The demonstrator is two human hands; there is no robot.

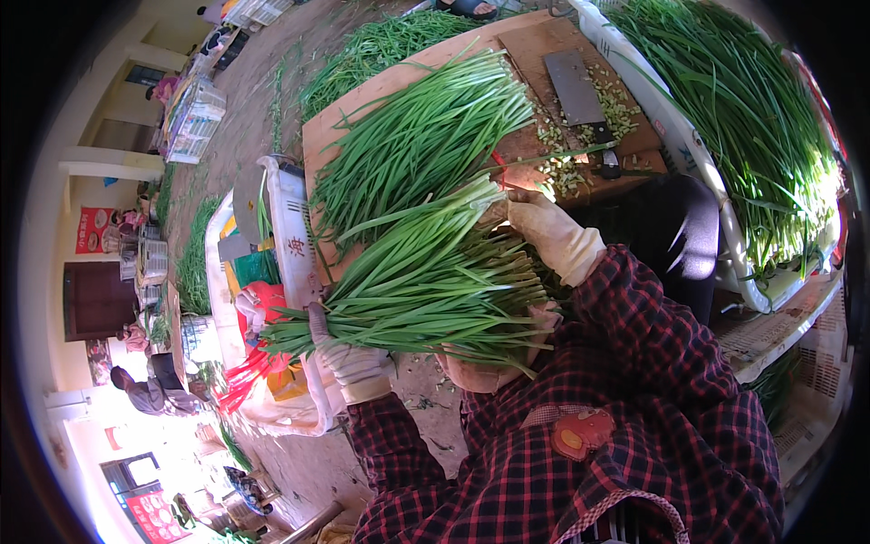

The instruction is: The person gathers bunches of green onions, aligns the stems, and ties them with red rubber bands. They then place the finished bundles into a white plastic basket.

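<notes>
A bunch of garlic chives [421, 299] lies across my lap, leaf tips to the left and pale stem ends to the right. My left hand [350, 357], in a light glove with dark fingers, grips the leafy end. At the stem end, my right hand [547, 228], in a stained pale glove, has its fingers closed around stems; the fingertips are partly hidden. Just beyond, a larger pile of garlic chives [428, 136] rests on a wooden board [533, 34]. A red strip [499, 163] shows by the stems near my right hand.
On the board lie a cleaver [576, 88] and chopped stem ends [564, 170]. To the right stands a white plastic crate [686, 143] heaped with chives [734, 122]. A left-hand white crate [289, 224] holds red strips [248, 374]. Loose greens [380, 51] cover the ground; another person [156, 391] sits far left.
</notes>
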